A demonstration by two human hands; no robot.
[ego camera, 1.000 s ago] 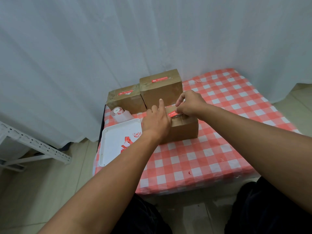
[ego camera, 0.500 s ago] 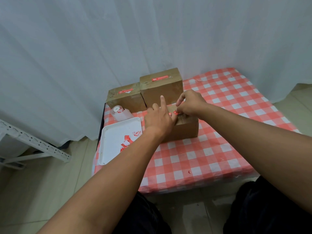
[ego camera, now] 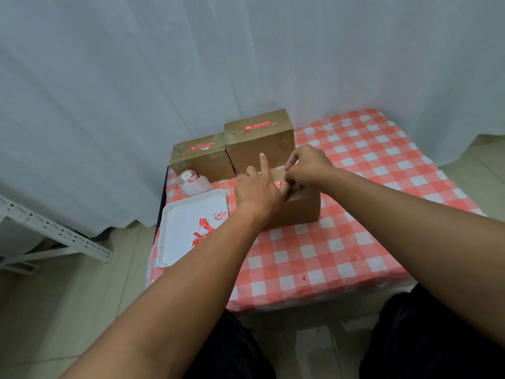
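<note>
A brown cardboard box (ego camera: 297, 207) stands near the middle of the red-and-white checked table (ego camera: 328, 250). My left hand (ego camera: 257, 188) lies on the box's top left part, index finger raised straight, thumb side against a red label (ego camera: 277, 184) on the box top. My right hand (ego camera: 307, 165) is over the top's right part, its fingertips pinching at the label's right end. Most of the label is hidden by both hands.
Two more sealed cardboard boxes with red labels, one (ego camera: 259, 140) taller and one (ego camera: 200, 157) lower, stand behind. A roll of labels (ego camera: 191, 181) and a white tray (ego camera: 188, 228) with torn red label scraps lie at the left. White curtain behind; metal frame (ego camera: 54, 233) on the floor.
Both hands stay on the box top. My left index finger has lifted straighter, and my right hand's fingertips have shifted a little along the red label.
</note>
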